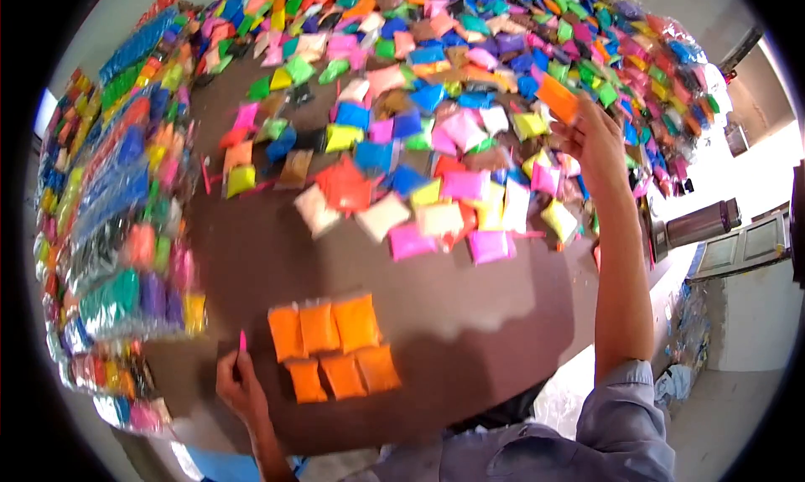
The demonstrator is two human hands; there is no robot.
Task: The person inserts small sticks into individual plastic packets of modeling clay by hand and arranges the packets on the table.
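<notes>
My left hand is closed at the table's left front, pinching a thin pink stick that points up. Beside it, several orange packets lie in two rows on the brown table. My right hand reaches to the far right, its fingers closed on an orange packet over the heap of colored packets. Nearest to that hand on the table are a yellow packet and a pink packet.
Loose colored packets spread across the back and middle. Clear bags of packets are stacked along the left edge, with more piled at the back right. A metal cylinder stands beyond the right edge.
</notes>
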